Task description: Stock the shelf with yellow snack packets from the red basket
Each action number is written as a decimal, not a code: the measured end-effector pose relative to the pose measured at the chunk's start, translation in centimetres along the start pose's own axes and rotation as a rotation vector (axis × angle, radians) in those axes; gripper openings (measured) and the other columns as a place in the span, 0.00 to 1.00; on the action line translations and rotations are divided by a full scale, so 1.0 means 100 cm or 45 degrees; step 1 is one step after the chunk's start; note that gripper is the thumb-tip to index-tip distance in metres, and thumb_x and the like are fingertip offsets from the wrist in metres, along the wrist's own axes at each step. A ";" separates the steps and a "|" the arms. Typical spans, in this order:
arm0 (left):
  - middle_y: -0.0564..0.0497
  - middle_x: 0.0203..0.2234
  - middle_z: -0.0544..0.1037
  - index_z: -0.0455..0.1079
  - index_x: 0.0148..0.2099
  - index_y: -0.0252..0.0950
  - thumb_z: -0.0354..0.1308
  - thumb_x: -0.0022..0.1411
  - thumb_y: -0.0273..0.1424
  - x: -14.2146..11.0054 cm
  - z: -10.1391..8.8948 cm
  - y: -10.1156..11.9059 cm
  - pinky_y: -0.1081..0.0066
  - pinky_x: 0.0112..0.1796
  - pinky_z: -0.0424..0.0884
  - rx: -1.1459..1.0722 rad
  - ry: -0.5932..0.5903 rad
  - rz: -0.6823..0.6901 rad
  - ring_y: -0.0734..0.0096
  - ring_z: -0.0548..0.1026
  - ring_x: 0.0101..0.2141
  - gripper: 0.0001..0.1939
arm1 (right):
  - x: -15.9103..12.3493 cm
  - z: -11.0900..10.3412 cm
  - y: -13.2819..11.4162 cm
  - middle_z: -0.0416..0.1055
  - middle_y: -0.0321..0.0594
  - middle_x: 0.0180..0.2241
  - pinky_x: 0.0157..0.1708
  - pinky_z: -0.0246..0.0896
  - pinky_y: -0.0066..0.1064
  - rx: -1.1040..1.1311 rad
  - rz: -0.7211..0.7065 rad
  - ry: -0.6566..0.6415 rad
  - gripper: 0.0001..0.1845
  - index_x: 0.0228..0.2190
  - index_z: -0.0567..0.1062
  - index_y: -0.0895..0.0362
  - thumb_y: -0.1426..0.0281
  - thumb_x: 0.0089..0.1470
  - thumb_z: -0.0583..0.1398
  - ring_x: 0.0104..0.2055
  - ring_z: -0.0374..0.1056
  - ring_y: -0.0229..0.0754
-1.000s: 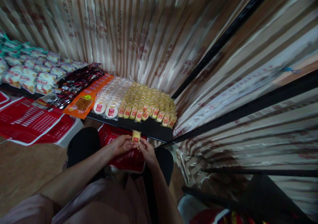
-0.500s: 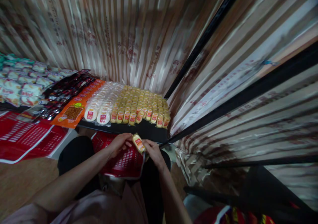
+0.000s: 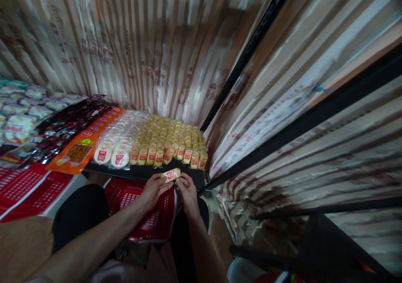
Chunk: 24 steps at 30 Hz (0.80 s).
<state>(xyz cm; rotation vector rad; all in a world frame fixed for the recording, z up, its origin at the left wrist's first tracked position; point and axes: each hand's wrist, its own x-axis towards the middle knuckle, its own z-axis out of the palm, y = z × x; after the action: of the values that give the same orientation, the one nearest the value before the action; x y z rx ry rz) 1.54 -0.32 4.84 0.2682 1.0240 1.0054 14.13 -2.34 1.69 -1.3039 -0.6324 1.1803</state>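
Both my hands hold one small yellow snack packet [image 3: 171, 174] with a red label, lying sideways between them. My left hand [image 3: 153, 189] pinches its left end and my right hand [image 3: 186, 189] pinches its right end. They hover just in front of a black shelf [image 3: 188, 175]. On the shelf stand rows of the same yellow packets [image 3: 171, 138]. A red plastic basket [image 3: 138, 209] rests on my lap, under my hands.
Left of the yellow rows lie clear packs of round white cakes [image 3: 121, 134], an orange packet [image 3: 83, 142], dark red packets [image 3: 67, 124] and white bagged snacks [image 3: 19, 111]. More red baskets [image 3: 21, 189] sit at the left. Striped curtain [image 3: 150, 44] and black shelf bars [image 3: 301, 128] close the right.
The packet has turned from upright to lying sideways between my hands. My hands moved closer to the shelf edge, and my view shifted right.
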 end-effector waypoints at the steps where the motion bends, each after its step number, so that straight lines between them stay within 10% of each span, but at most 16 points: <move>1: 0.46 0.29 0.78 0.61 0.37 0.32 0.56 0.57 0.17 0.000 0.004 -0.002 0.71 0.37 0.75 0.010 -0.021 0.010 0.71 0.78 0.28 0.09 | 0.001 0.001 0.001 0.75 0.38 0.33 0.32 0.65 0.30 0.027 -0.017 0.008 0.28 0.40 0.69 0.55 0.58 0.36 0.68 0.31 0.71 0.38; 10: 0.59 0.17 0.69 0.64 0.30 0.34 0.63 0.47 0.21 0.025 0.038 -0.008 0.79 0.27 0.64 0.572 0.050 0.262 0.79 0.70 0.21 0.10 | 0.039 0.005 -0.013 0.75 0.45 0.37 0.44 0.65 0.35 -0.102 -0.244 0.082 0.23 0.38 0.72 0.58 0.60 0.39 0.64 0.39 0.71 0.42; 24: 0.59 0.17 0.67 0.62 0.32 0.33 0.52 0.57 0.15 0.074 0.072 -0.016 0.80 0.25 0.67 0.346 0.196 0.276 0.82 0.68 0.18 0.09 | 0.063 -0.001 0.015 0.67 0.46 0.51 0.56 0.55 0.39 -0.782 -0.723 0.143 0.23 0.47 0.72 0.57 0.73 0.50 0.49 0.55 0.60 0.42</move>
<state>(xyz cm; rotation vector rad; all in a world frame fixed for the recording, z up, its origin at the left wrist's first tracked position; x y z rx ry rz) 9.38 6.49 3.37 0.5413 1.2939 1.0936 15.89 3.16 -1.29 -1.5325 -1.2461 0.4482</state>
